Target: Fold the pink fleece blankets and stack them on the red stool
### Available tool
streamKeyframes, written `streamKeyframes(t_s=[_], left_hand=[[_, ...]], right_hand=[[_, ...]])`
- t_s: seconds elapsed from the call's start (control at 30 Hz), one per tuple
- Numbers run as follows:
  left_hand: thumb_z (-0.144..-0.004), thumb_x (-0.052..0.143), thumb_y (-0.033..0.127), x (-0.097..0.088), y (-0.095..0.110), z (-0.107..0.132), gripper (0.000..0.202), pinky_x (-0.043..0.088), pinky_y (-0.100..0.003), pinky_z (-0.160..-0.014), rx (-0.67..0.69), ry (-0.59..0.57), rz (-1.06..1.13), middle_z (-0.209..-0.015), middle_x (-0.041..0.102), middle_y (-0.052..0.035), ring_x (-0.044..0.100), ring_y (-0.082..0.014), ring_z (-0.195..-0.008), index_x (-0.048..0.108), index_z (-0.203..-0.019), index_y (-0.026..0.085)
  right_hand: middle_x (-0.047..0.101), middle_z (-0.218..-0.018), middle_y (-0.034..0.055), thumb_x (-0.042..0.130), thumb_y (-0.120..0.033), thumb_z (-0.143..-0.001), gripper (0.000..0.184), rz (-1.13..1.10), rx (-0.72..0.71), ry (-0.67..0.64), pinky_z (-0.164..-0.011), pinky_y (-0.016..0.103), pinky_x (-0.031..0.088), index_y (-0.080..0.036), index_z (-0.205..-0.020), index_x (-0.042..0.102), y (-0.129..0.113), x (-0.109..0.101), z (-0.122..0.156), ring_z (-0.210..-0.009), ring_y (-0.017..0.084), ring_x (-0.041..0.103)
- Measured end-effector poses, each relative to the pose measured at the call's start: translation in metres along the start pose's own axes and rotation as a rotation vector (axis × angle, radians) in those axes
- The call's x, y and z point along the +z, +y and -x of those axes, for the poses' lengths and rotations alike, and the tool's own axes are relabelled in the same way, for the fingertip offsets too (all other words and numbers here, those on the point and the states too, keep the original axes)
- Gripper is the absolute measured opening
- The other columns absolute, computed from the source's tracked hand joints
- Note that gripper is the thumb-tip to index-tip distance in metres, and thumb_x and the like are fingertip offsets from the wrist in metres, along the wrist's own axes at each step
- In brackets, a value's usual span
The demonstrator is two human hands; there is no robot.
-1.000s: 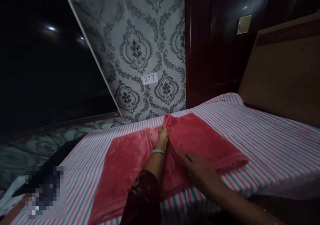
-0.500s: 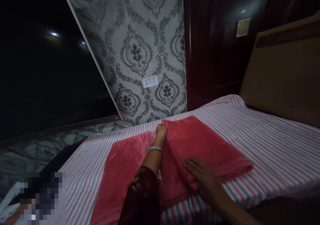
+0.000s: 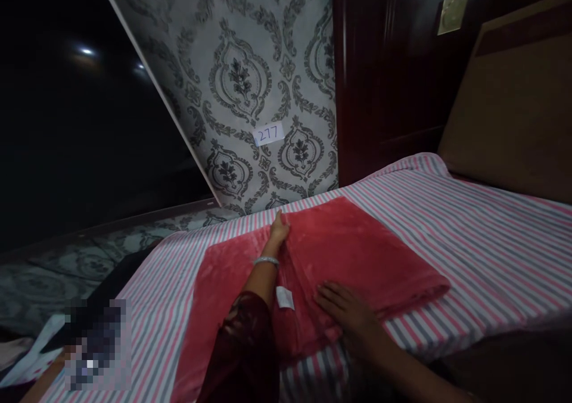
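A plush red blanket (image 3: 357, 248) lies folded on a striped bedsheet (image 3: 156, 307), its right part doubled over into a thick layered panel. My left hand (image 3: 279, 229), with a bracelet at the wrist, rests at the far edge of the blanket where the two parts meet; its fingers point away and look stretched out. Nearer me, my right hand (image 3: 342, 307) lies flat on the near left edge of the folded panel, fingers extended. Between my arms a white label (image 3: 285, 297) shows on the blanket.
Patterned wallpaper (image 3: 241, 81) with a paper marked 277 (image 3: 269, 133) rises behind the bed. A large dark screen (image 3: 89, 123) stands left, a cardboard sheet (image 3: 518, 105) right. At lower left is a person's arm (image 3: 44, 373), partly blurred out.
Both hands have shifted slightly left along with the folded panel's edge. My left fingers have straightened from a closed grip at the far edge. The white label is now more exposed.
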State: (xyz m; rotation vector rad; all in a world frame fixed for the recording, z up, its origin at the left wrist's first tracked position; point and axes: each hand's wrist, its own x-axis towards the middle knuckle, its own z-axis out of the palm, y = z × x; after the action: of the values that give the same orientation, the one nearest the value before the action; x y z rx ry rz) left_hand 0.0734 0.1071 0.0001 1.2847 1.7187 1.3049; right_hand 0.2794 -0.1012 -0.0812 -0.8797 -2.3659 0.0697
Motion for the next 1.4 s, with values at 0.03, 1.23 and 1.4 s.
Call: streamKeyframes(t_s=[0.03,1.23,1.4], left_hand=[[-0.069,0.072,0.013,0.000,0.002,-0.002,0.062,0.047,-0.029,-0.100,0.027,-0.004,-0.032,-0.124,0.069,-0.0083,0.064,-0.0238,-0.115,0.060,-0.129,0.024],[-0.094,0.049,0.045,0.027,-0.003,0.049,0.054,0.018,-0.055,-0.119,0.349,-0.105,-0.857,-0.160,0.029,-0.0178,0.017,-0.0367,-0.150,0.052,-0.142,0.020],[-0.085,0.061,0.028,0.011,0.000,0.013,0.052,0.031,-0.048,-0.114,0.140,-0.023,-0.652,-0.147,0.048,-0.0205,0.045,-0.0360,-0.136,0.058,-0.136,0.017]], right_hand=[[0.059,-0.137,0.0144,0.047,-0.011,-0.066,0.075,-0.005,-0.006,0.013,-0.103,0.053,0.047,-0.017,-0.139,0.058,-0.001,-0.002,-0.002,-0.129,0.030,0.053],[0.051,-0.147,0.0104,0.034,-0.047,-0.101,0.050,0.183,0.426,-0.070,-0.109,0.053,0.034,-0.024,-0.141,0.053,0.170,-0.064,-0.034,-0.136,0.029,0.043],[0.053,-0.144,0.0138,0.034,-0.041,-0.100,0.054,0.133,0.736,-0.078,-0.103,0.043,0.040,-0.014,-0.146,0.046,0.189,-0.087,-0.092,-0.129,0.031,0.049]])
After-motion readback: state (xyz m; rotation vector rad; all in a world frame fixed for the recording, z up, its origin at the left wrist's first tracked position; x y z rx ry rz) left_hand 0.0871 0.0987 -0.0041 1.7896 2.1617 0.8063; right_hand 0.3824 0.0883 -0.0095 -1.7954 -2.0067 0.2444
